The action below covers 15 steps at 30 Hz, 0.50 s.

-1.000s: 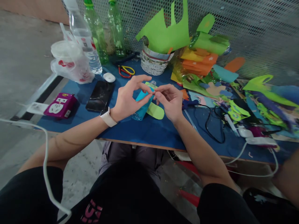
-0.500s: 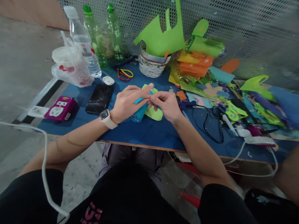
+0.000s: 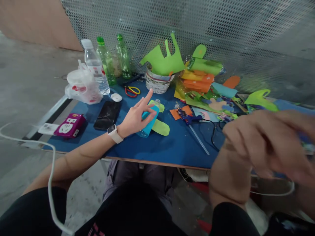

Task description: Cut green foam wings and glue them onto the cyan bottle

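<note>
My left hand [image 3: 139, 117], with a white-banded watch on its wrist, hovers over a small clear bottle wrapped in blue paper [image 3: 147, 126]. Its index finger points up and away, and the thumb stands apart; I see nothing gripped in it. Under and beside the bottle lies a light-green paper cutout [image 3: 161, 127] with rounded ends. My right hand [image 3: 268, 142] is raised at the right, close to the camera and smeared by motion. Its fingers look bent, but what they hold, if anything, cannot be made out.
A blue glue gun [image 3: 188, 117] with a clear stick lies right of the bottle. Paper scraps [image 3: 200, 82] crowd the back right. A basket [image 3: 158, 83], scissors [image 3: 132, 91], bottles [image 3: 104, 65], a black phone [image 3: 107, 114] and a purple power adapter [image 3: 70, 125] stand or lie around.
My right hand has left my left hand and swung up to the right. My left hand's fingers have spread above the blue-wrapped bottle, which shows more now. The view has tilted up a little.
</note>
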Each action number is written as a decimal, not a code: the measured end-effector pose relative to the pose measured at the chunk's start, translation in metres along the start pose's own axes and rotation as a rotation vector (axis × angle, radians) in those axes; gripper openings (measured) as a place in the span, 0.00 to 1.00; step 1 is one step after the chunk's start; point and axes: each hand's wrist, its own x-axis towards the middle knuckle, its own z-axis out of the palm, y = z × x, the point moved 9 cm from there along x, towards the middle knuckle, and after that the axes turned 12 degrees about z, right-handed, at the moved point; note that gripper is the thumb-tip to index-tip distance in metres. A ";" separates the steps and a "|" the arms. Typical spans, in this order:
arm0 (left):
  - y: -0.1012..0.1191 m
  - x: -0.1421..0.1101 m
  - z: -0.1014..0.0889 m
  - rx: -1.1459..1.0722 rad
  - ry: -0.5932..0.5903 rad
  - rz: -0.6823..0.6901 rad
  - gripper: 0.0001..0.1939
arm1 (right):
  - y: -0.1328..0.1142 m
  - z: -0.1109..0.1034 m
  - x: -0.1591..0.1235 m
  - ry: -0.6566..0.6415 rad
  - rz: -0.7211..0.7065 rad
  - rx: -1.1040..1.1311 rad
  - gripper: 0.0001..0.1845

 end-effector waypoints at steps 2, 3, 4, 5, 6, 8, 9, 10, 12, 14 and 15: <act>-0.001 0.000 0.005 -0.022 -0.025 0.000 0.44 | -0.002 0.009 0.010 0.030 -0.027 -0.005 0.21; -0.002 0.001 0.006 -0.027 -0.032 0.003 0.44 | 0.001 0.013 0.015 0.046 -0.035 -0.007 0.21; -0.002 0.001 0.007 -0.027 -0.035 0.005 0.44 | 0.006 0.016 0.020 0.060 -0.039 -0.005 0.21; -0.002 0.000 0.007 -0.023 -0.038 0.004 0.43 | 0.013 0.016 0.024 0.070 -0.044 0.003 0.22; -0.002 0.000 0.007 -0.018 -0.041 0.002 0.43 | 0.020 0.015 0.028 0.074 -0.056 0.021 0.25; -0.004 0.000 0.005 -0.003 -0.047 0.001 0.42 | 0.032 0.010 0.032 0.051 -0.107 0.093 0.31; -0.004 0.000 0.004 0.004 -0.045 0.009 0.41 | 0.038 0.006 0.034 0.033 -0.131 0.135 0.34; -0.002 0.000 0.002 0.010 -0.039 0.023 0.39 | 0.044 0.004 0.034 0.017 -0.141 0.169 0.37; 0.004 0.002 0.000 0.015 -0.019 0.071 0.35 | 0.052 0.004 0.034 0.000 -0.141 0.199 0.41; 0.015 0.006 -0.002 0.005 0.008 0.113 0.31 | 0.055 0.012 0.031 -0.004 -0.130 0.190 0.43; 0.023 0.008 -0.003 -0.004 0.021 0.124 0.29 | 0.054 0.018 0.028 -0.005 -0.126 0.180 0.43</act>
